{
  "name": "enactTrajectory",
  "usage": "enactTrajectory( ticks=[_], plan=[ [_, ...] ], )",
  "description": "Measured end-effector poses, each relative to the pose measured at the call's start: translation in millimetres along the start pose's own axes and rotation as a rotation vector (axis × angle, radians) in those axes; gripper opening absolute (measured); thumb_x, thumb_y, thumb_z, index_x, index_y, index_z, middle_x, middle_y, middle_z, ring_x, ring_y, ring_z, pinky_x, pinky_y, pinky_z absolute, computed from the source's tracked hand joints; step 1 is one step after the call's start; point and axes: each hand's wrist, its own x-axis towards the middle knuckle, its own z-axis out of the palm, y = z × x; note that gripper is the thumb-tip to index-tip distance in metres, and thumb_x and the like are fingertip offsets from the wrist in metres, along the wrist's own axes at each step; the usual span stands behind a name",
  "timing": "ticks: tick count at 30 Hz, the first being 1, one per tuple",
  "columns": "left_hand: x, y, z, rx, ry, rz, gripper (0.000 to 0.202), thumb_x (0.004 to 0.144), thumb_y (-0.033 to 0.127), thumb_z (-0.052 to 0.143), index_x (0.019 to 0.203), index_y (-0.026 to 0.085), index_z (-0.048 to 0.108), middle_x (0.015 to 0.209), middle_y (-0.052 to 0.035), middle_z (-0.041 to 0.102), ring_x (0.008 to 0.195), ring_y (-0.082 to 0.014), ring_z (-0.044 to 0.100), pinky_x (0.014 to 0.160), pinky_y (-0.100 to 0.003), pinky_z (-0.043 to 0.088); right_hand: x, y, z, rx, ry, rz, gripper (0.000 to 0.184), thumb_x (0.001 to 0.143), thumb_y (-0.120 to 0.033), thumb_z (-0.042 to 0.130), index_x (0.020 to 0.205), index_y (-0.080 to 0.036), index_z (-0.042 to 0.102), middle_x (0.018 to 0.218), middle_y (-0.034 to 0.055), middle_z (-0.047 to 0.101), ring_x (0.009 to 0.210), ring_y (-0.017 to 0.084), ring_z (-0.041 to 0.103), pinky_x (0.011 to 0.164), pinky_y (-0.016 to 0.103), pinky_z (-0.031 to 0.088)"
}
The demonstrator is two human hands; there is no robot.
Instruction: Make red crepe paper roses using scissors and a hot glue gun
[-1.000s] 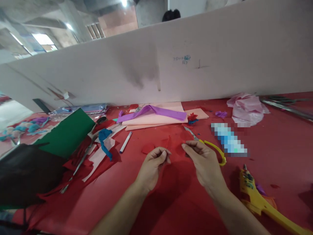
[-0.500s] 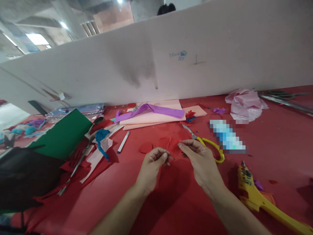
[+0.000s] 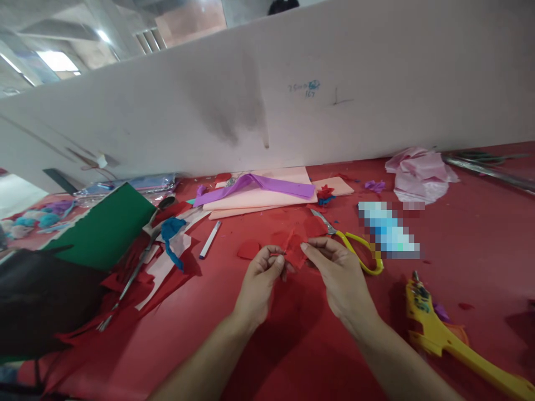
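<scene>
Between both hands a thin red crepe paper piece (image 3: pixel 296 250) is held up over the red table, with a narrow rolled edge or strip at its left. My left hand (image 3: pixel 259 281) is closed in a pinch at the lower left of this paper. The thumb and fingertips of my right hand (image 3: pixel 340 275) grip its right side. Just left of my left hand lies a rounded red paper cutout (image 3: pixel 248 250). Yellow-handled scissors (image 3: pixel 360 252) rest behind and right of my right hand, blades pointing away. More red paper behind the fingers blends with the table.
A yellow glue gun (image 3: pixel 434 328) lies at right. Peach paper sheets (image 3: pixel 259 201) and a purple strip (image 3: pixel 288 188) lie at the back, before a white partition (image 3: pixel 188 111). A marker (image 3: pixel 209 240), blue scrap (image 3: pixel 172 234) and green board (image 3: pixel 104 225) are at left.
The red paper now spreads more visibly between my hands. My right hand has shifted slightly left, closer to my left hand. The view has moved a little.
</scene>
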Motion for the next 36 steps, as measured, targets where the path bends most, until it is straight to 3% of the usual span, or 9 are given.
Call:
enactTrajectory(
  ticks=[16,36],
  plan=[
    [3.4,-3.6,-6.3,-0.167,-0.116,0.002,0.013,0.082,0.017,0.061,0.094,0.018,0.057,0.066,0.0008,0.063,0.062,-0.0083,0.051,0.062,-0.020,0.034,-1.7,-2.0,0.5,0.037,-0.028,-0.008,0.020,0.062,-0.031,0.080,0.072,-0.019,0.067,0.066,-0.0025,0.064,0.062,0.010,0.053,0.063,0.024,0.044],
    [4.1,-3.7,-5.4,-0.163,-0.048,-0.029,0.018,0.073,0.019,0.069,0.090,0.020,0.061,0.064,0.0028,0.060,0.060,-0.0082,0.052,0.062,-0.021,0.037,-4.3,-1.6,0.4,0.055,-0.070,-0.030,0.019,0.066,-0.033,0.077,0.073,-0.021,0.066,0.068,-0.0030,0.061,0.062,0.010,0.053,0.062,0.024,0.045]
  ],
)
